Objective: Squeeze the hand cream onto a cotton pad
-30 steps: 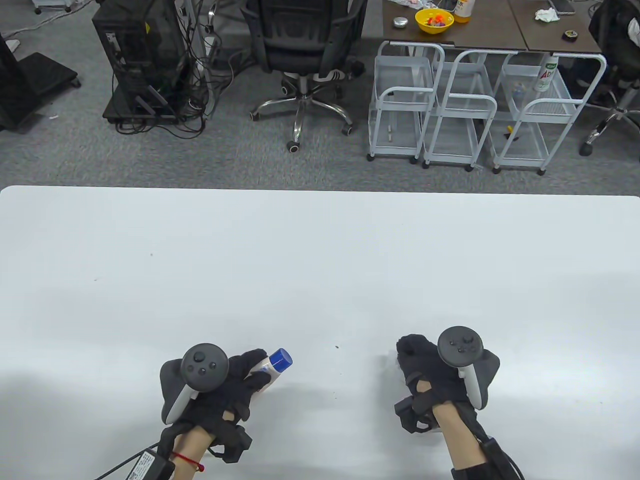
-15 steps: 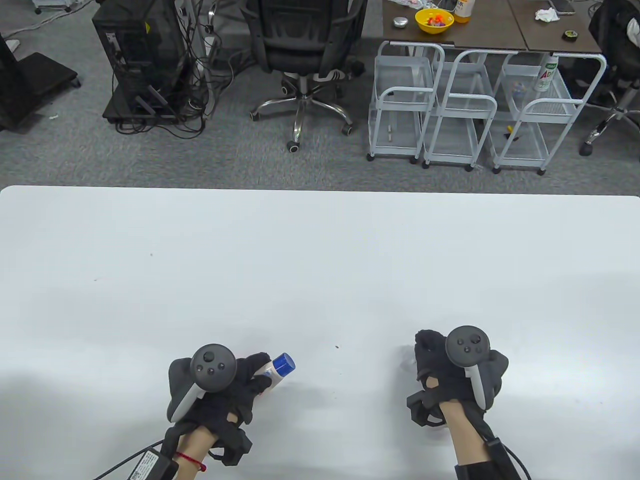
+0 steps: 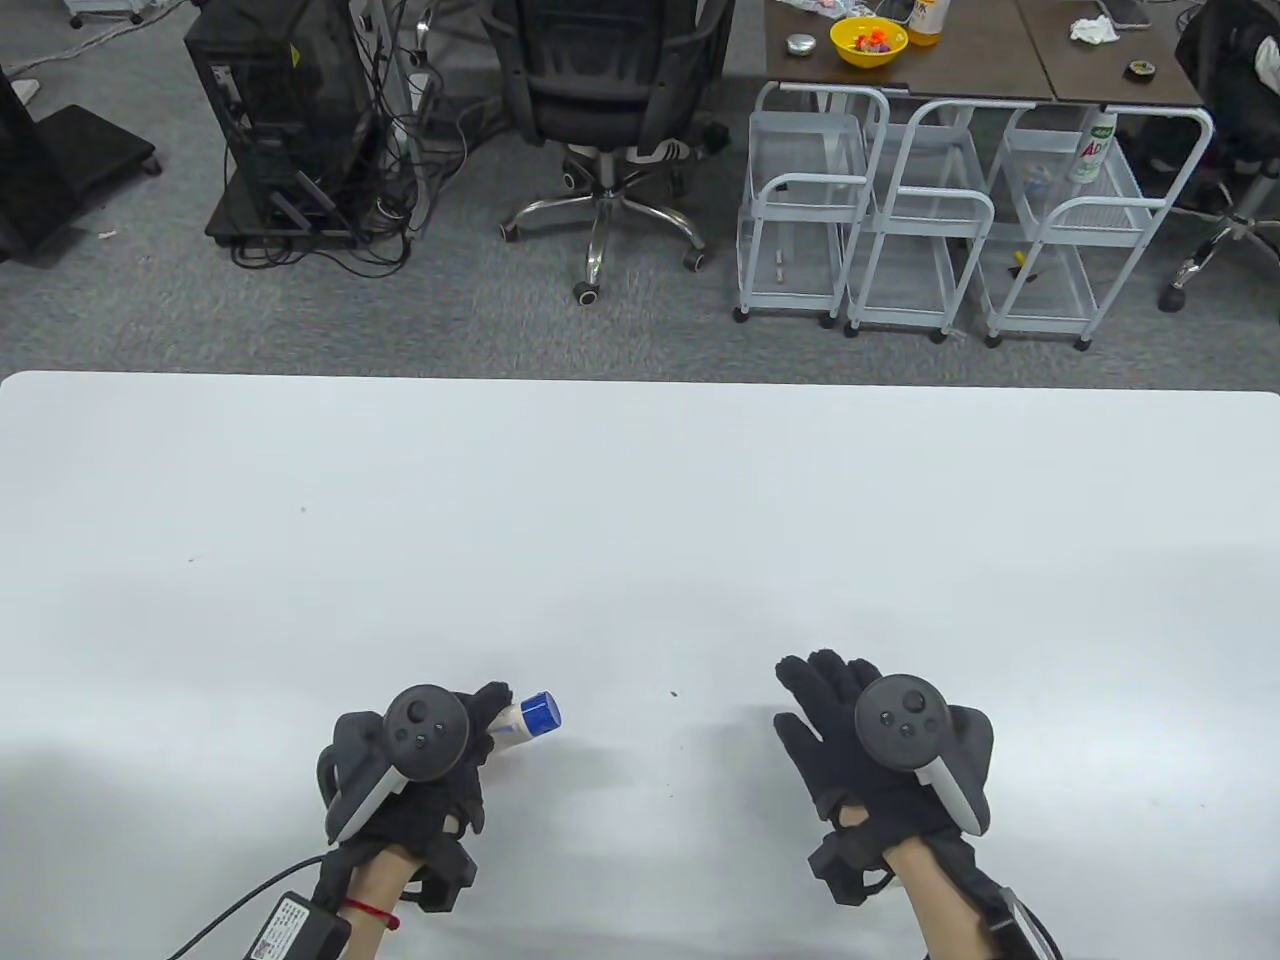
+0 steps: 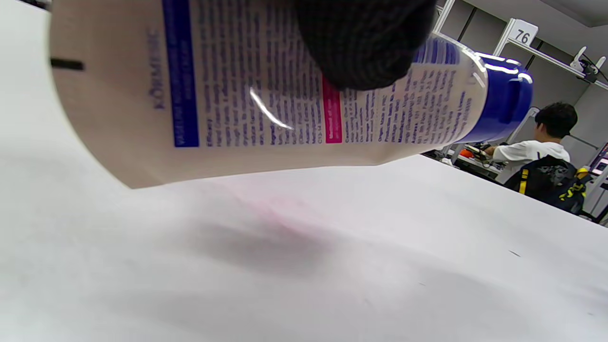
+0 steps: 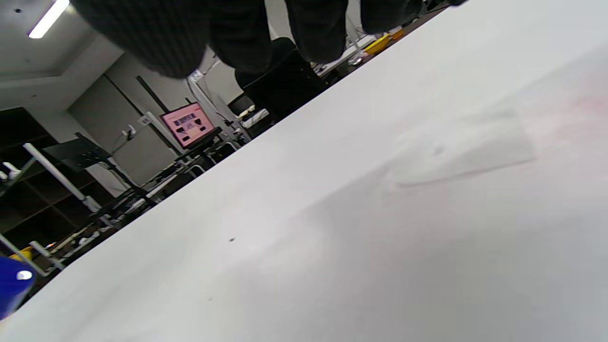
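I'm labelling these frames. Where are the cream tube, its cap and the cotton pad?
cream tube (image 4: 228,118): left wrist view, on the printed body.
cap (image 3: 540,712): table view, on the blue top.
cotton pad (image 5: 460,147): right wrist view, on its flat middle, lying on the table.

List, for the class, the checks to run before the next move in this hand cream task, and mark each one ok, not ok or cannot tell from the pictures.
1. Tube held: the left hand grips the hand cream tube clear of the table. Ok.
2. Cap off: the blue cap sits on the tube's end. Not ok.
3. Pad ready: the cotton pad lies flat on the table. Ok.
4. Free hand: the right hand holds nothing, fingers spread above the table. Ok.
5. Nozzle over the pad: tube and pad are well apart. Not ok.
6. Cream left in the tube: cannot tell.
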The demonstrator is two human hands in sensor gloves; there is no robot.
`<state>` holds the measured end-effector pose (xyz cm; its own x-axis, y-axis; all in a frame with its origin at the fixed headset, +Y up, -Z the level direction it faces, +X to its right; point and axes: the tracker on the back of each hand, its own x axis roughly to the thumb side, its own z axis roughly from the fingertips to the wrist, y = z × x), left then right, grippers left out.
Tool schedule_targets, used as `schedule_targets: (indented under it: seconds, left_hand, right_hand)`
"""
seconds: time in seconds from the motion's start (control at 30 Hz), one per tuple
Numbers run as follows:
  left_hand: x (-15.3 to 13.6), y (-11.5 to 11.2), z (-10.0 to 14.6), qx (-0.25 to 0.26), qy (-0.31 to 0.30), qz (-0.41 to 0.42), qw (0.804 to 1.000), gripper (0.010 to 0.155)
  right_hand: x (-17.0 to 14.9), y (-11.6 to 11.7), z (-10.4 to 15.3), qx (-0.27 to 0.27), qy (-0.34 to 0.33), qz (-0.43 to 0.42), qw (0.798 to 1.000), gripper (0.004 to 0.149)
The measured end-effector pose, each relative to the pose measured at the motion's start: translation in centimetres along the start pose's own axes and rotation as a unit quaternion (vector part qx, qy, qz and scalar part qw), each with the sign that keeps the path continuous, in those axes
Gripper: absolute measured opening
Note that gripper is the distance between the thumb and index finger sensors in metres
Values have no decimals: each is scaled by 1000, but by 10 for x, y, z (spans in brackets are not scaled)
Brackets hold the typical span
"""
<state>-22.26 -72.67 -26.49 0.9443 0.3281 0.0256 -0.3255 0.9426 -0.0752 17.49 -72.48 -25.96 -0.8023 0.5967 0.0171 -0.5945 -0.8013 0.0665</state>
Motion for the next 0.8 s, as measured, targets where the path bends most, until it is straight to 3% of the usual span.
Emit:
schedule_targets:
  seconds: [0.2, 0.47, 0.8]
  left_hand:
    - [-15, 4, -12, 44, 38, -32, 998, 54]
    - [-36, -10, -25, 4, 85, -69, 994, 54]
    - [-41, -22, -28, 4, 128, -156, 979, 60]
  right_hand:
    - [13, 10, 6, -2, -31, 25, 999, 63]
    - [15, 18, 5, 2, -34, 33, 999, 63]
    - [12, 22, 1, 9, -26, 34, 999, 62]
